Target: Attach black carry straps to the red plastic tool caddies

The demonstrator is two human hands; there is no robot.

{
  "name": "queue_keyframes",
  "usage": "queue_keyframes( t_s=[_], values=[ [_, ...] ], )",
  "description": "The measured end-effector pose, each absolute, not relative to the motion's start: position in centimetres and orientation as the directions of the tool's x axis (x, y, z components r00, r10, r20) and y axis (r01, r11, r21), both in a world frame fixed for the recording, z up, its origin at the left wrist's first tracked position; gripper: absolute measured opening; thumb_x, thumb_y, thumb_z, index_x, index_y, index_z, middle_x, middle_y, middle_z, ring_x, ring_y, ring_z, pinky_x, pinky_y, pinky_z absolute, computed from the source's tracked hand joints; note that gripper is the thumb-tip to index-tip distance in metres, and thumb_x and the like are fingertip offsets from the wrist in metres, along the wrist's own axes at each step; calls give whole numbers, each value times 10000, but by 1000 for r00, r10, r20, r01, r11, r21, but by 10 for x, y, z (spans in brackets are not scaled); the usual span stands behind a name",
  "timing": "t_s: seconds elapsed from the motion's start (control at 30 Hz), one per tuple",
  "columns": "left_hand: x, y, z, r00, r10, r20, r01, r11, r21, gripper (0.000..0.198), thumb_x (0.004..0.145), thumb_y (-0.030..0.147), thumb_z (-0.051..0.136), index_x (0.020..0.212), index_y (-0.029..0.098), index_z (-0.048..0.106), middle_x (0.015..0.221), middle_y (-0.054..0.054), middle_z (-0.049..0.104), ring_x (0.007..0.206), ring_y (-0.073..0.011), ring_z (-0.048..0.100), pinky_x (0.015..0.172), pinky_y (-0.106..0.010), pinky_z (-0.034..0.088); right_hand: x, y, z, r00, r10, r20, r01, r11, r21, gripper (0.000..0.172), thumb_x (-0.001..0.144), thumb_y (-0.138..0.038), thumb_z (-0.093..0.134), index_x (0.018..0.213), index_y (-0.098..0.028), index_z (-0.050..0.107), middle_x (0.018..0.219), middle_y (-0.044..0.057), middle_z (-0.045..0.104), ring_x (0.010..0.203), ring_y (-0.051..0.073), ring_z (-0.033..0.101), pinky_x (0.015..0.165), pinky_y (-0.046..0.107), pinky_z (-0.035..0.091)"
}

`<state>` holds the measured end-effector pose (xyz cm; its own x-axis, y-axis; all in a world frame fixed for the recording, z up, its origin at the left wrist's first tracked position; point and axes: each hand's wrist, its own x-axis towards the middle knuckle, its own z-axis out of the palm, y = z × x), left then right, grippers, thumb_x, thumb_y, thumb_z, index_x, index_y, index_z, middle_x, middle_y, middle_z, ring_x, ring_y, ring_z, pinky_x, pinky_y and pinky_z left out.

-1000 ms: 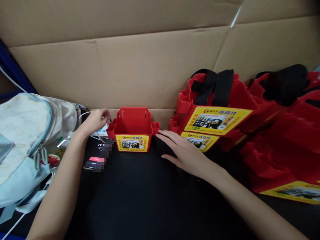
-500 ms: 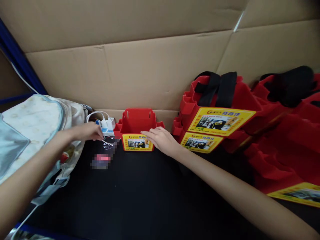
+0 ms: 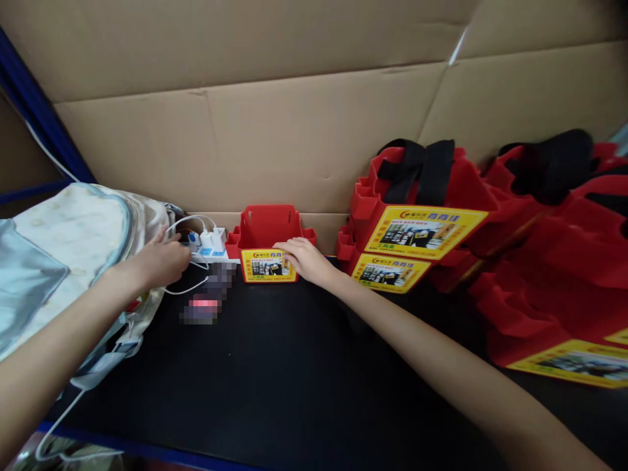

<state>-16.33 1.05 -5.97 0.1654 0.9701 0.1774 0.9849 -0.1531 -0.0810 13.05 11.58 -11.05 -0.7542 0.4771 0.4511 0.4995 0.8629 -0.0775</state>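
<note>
My left hand (image 3: 167, 260) is curled at the white charging cable (image 3: 184, 290), beside the backpack; its fingertips are partly hidden. One end of the cable rests by the blurred phone (image 3: 216, 284) on the black surface. My right hand (image 3: 305, 258) grips the front rim of a small red plastic tool box (image 3: 269, 226), its fingers over the yellow label (image 3: 265, 268). The box stands upright against the cardboard, and my right thumb is hidden.
A white power strip (image 3: 209, 252) with plugged-in chargers lies left of the box. The pale backpack (image 3: 73, 229) fills the left side. Stacked red tool boxes (image 3: 366, 203) with black straps (image 3: 434, 173) stand at the right. Cardboard (image 3: 275, 144) lines the back.
My left hand has drawn back left from the phone toward the backpack, and the cable end now shows by the phone. My right hand stays on the box rim. The view shifted slightly.
</note>
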Motion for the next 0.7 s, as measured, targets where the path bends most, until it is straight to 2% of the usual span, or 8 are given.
queue_keyframes(
  t_s=[0.1, 0.2, 0.27, 0.37, 0.47, 0.57, 0.63, 0.7],
  values=[
    [-130, 6, -63, 272, 953, 131, 954, -249, -169, 179, 697, 28, 481, 658, 139, 615, 781, -79, 650, 1014, -246, 560, 1068, -498, 132, 134, 123, -111, -755, 472, 456, 493, 866, -80, 335, 863, -93, 362, 1148, -148, 530, 1120, 71, 602, 1039, 156, 541, 1031, 420, 306],
    [-93, 8, -70, 353, 929, 110, 926, -330, -183, 192, 796, 155, 435, 810, 153, 626, 894, -110, 647, 967, -254, 580, 1018, -474, 265, 135, 123, -111, -758, 468, 454, 491, 868, -76, 354, 861, -106, 373, 1187, -143, 507, 1158, 87, 574, 1092, 160, 519, 1070, 439, 267],
    [-71, 14, -79, 369, 922, 116, 924, -350, -153, 224, 826, 209, 421, 946, 165, 604, 957, -117, 634, 954, -259, 585, 935, -436, 370, 138, 115, -109, -754, 470, 460, 496, 866, -72, 394, 855, -132, 402, 1245, -129, 462, 1267, 119, 487, 1223, 189, 410, 1089, 447, 238],
    [-54, 26, -97, 345, 927, 144, 936, -331, -117, 289, 828, 238, 442, 1093, 172, 538, 1044, -128, 603, 987, -267, 572, 861, -388, 433, 156, 87, -107, -759, 455, 466, 492, 869, -46, 463, 850, -177, 438, 1309, -144, 392, 1395, 121, 338, 1350, 218, 186, 1101, 465, 211],
    [-53, 33, -113, 315, 931, 184, 949, -304, -90, 324, 842, 222, 418, 1151, 153, 487, 1092, -143, 577, 1003, -267, 565, 853, -383, 447, 202, 46, -111, -767, 481, 425, 535, 845, 11, 436, 868, -233, 432, 1302, -200, 407, 1406, 97, 334, 1356, 225, 175, 1097, 486, 207],
    [-52, 29, -125, 319, 924, 210, 948, -312, -66, 325, 852, 219, 401, 1154, 128, 478, 1103, -156, 568, 1024, -275, 553, 881, -405, 440, 268, 2, -132, -606, 700, 377, 760, 650, 15, 494, 860, -382, 452, 1313, -193, 404, 1402, 137, 331, 1337, 274, 224, 1069, 503, 249],
    [-43, 22, -133, 370, 907, 201, 928, -372, -28, 323, 857, 242, 406, 1151, 138, 487, 1111, -143, 570, 1053, -269, 541, 913, -406, 430, 311, -22, -153, -360, 856, 370, 919, 393, -15, 620, 827, -474, 468, 1337, -133, 376, 1377, 220, 331, 1306, 354, 264, 1012, 551, 307],
    [-23, 16, -143, 452, 872, 189, 877, -473, 85, 386, 855, 315, 435, 1207, 157, 455, 1179, -134, 543, 1122, -265, 505, 961, -409, 403, 340, -39, -173, -152, 939, 309, 983, 177, -54, 678, 804, -523, 472, 1357, -148, 356, 1370, 246, 329, 1282, 412, 276, 951, 595, 347]
  ],
)
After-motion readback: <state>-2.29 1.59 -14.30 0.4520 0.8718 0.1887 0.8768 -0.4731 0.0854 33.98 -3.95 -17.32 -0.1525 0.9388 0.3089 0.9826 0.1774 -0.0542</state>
